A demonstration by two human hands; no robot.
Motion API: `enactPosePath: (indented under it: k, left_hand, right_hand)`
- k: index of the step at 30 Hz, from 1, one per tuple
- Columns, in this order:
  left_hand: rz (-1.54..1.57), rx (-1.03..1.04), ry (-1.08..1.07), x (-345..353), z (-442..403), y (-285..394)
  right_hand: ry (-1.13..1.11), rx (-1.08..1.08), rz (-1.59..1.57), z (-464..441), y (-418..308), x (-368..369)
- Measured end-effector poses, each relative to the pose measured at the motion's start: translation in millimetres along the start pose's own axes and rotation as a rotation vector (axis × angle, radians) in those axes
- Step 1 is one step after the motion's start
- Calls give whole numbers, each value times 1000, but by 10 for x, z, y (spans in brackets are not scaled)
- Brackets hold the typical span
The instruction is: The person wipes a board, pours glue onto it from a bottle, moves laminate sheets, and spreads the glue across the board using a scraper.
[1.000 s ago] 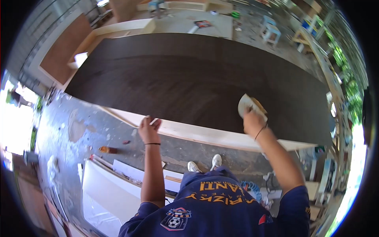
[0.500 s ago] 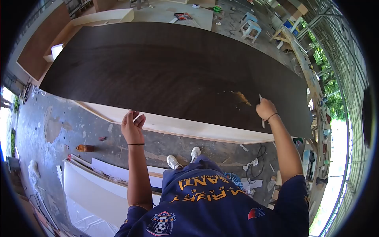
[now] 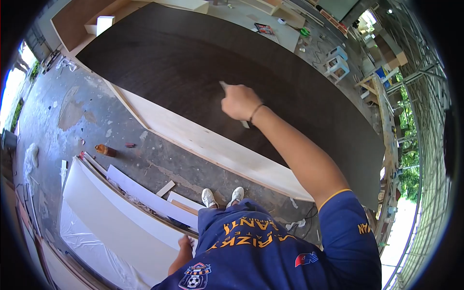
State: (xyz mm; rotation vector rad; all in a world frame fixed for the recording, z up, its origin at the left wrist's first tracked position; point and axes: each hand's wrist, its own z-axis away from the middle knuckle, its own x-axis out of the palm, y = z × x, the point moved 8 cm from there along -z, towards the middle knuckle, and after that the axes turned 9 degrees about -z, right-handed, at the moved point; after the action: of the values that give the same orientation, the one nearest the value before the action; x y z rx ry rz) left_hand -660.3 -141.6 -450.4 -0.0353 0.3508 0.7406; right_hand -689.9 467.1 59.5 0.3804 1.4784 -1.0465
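Note:
A large dark brown sheet [image 3: 309,92] lies on a pale wooden frame [image 3: 193,140] in front of me. Over the middle of the sheet, my right hand [image 3: 241,102] is closed on a flat, pale spreader [image 3: 245,124], whose ends stick out on either side of the fist. My left hand [image 3: 184,243] is low beside my shirt, near the edge of a white panel. Its fingers are mostly hidden and too small to read.
On the grey floor to the left lies an amber bottle [image 3: 105,150] near a small red object [image 3: 129,145]. A plastic-covered white panel [image 3: 101,212] is at lower left. Pale blue stools [image 3: 337,66] stand beyond the sheet, and a wooden trestle [image 3: 382,104] is at right.
My right hand has swept left across the sheet with the spreader. The amber patch seen earlier no longer shows. My left hand has dropped from the sheet's edge to beside my body. The view has shifted.

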Motion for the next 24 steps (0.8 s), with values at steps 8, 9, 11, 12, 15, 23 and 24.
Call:
enactPosePath:
  k: [8, 9, 11, 12, 15, 23, 24]
  left_hand:
    - [-1049, 574, -61, 184, -875, -887]
    - [-1231, 713, 5, 281, -855, -850]
    - [-331, 307, -190, 188, -655, -520]
    - [76, 132, -164, 80, 292, 199]
    - [389, 193, -373, 240, 55, 711]
    - [482, 141, -160, 88, 515, 744]
    - [459, 112, -145, 86, 494, 578]
  right_hand:
    - [-293, -318, 21, 753, 796, -160]
    - [-299, -271, 16, 965, 1085, -293]
    - [-300, -211, 15, 1288, 1222, -386]
    - [-295, -4, 54, 1423, 1309, -469]
    - [-142, 125, 113, 1330, 1374, -363]
    - [-192, -72, 83, 799, -344, 276]
    - [-196, -82, 84, 794, -464, 305]
